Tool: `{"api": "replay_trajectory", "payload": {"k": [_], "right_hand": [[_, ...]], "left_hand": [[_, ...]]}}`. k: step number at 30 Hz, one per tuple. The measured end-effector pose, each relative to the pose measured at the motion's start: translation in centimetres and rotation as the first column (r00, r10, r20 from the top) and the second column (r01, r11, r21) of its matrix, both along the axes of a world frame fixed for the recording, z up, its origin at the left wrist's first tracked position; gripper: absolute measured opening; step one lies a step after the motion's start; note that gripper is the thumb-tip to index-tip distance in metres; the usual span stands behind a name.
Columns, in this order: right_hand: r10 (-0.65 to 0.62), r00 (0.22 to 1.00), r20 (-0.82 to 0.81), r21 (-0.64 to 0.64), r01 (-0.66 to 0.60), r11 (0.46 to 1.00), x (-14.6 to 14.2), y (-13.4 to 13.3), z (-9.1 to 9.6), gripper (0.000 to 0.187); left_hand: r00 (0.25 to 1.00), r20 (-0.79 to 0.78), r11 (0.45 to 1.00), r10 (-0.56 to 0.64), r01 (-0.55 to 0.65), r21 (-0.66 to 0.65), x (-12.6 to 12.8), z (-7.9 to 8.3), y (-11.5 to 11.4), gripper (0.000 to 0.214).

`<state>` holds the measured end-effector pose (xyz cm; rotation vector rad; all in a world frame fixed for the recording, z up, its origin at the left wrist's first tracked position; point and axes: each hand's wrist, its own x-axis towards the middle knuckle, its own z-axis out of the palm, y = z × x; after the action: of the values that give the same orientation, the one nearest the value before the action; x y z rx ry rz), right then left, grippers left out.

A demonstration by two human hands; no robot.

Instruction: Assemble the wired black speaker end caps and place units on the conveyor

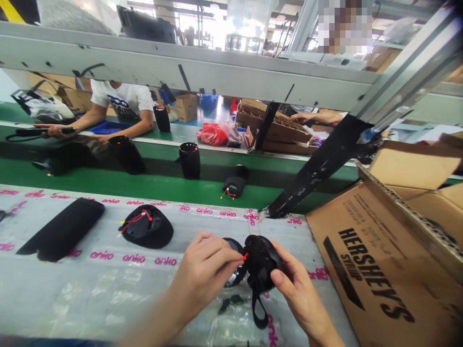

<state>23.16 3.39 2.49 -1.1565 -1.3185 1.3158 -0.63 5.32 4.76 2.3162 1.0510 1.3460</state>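
My right hand [294,282] is closed around a rounded black plastic housing [263,262] with a black strap loop [259,312] hanging below it. The fingertips of my left hand [206,262] pinch a thin red wire [245,258] at the housing's left side. A round, dark, glossy part [235,277] shows partly behind my left fingers. Farther left on the covered bench lies a black oval piece [152,229] with a red wire lead [139,218] and a pale connector. Beside it rests a long black fabric-covered sleeve [67,229].
An open cardboard box [383,270] stands on the right. A dark slanted post [314,164] rises behind the bench. On the green conveyor [162,185] are several black cylinders, one upright [190,161], another lying with wires [235,182]. A person [123,103] works across the line.
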Motion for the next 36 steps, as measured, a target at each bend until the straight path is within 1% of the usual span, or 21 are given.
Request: {"api": "replay_trajectory", "payload": {"k": [2,4,7,9,11,13,15,17,19,22,25,27,30,33,35,36], "right_hand": [[0.018,1.0,-0.018,0.005,-0.018,1.0,-0.3,-0.1,0.9,0.062],[0.024,1.0,0.001,0.018,-0.024,1.0,-0.3,-0.3,1.4,0.063],[-0.011,0.994,0.107,0.079,0.003,0.997,0.1,-0.7,1.4,0.068],[-0.028,0.987,0.161,0.109,0.01,0.994,0.3,-0.7,1.4,0.07],[-0.021,0.987,0.162,0.099,0.005,0.995,0.5,-0.6,1.4,0.07],[-0.007,0.99,0.139,0.071,-0.002,0.998,0.4,-0.4,1.6,0.069],[-0.002,0.992,0.127,0.052,-0.005,0.999,0.2,-0.2,1.7,0.069],[-0.006,0.991,0.136,0.048,-0.001,0.999,0.1,-0.1,1.8,0.071],[-0.011,0.989,0.149,0.053,0.004,0.999,0.1,-0.1,1.9,0.073],[0.015,0.988,0.156,0.068,-0.026,0.997,0.3,-0.1,1.8,0.072],[0.057,0.979,0.194,0.084,-0.074,0.994,0.5,-0.1,1.7,0.072],[0.073,0.975,0.211,0.083,-0.092,0.992,0.5,-0.1,1.7,0.075],[0.106,0.98,0.17,0.05,-0.115,0.992,0.3,0.1,1.8,0.081],[0.132,0.982,0.137,0.031,-0.137,0.99,-0.1,0.1,2.2,0.085],[0.139,0.976,0.165,0.031,-0.145,0.989,-0.6,-0.1,2.5,0.085],[0.137,0.971,0.194,0.028,-0.145,0.989,-0.9,-0.2,2.7,0.086]], "left_hand": [[0.999,-0.049,1.0,0.008,-0.008,0.001,0.4,0.3,-0.1,0.01],[0.994,-0.106,0.999,0.03,-0.032,-0.022,0.9,0.7,-0.3,0.012],[0.977,-0.205,0.992,0.061,-0.082,-0.093,1.7,1.5,-0.5,0.017],[0.968,-0.242,0.986,0.061,-0.097,-0.138,2.0,1.9,-0.5,0.016],[0.972,-0.223,0.982,0.073,-0.108,-0.153,2.1,1.8,-0.4,0.012],[0.983,-0.155,0.981,0.099,-0.122,-0.15,1.9,1.4,-0.4,0.011],[0.993,-0.072,0.983,0.097,-0.107,-0.148,1.4,0.8,-0.4,0.014],[0.999,-0.009,0.988,0.038,-0.039,-0.152,0.8,0.2,-0.6,0.015],[0.999,0.023,0.989,-0.03,0.034,-0.144,0.2,-0.1,-0.9,0.01],[0.998,0.025,0.993,-0.066,0.068,-0.095,-0.2,-0.2,-1.0,0.011],[1.0,0.012,0.998,-0.027,0.028,-0.064,0.2,-0.1,-0.9,0.011],[1.0,0.014,0.997,-0.001,0.002,-0.072,0.8,-0.1,-0.7,0.012],[0.998,0.044,0.994,0.033,-0.028,-0.105,1.0,0.0,-0.6,0.011],[0.999,0.041,0.987,-0.001,0.008,-0.163,0.2,0.0,-0.5,0.009],[0.999,0.023,0.985,-0.029,0.033,-0.169,-0.3,-0.2,-0.5,0.012],[0.999,0.022,0.987,-0.025,0.028,-0.161,-0.4,-0.4,-0.5,0.015]]}}
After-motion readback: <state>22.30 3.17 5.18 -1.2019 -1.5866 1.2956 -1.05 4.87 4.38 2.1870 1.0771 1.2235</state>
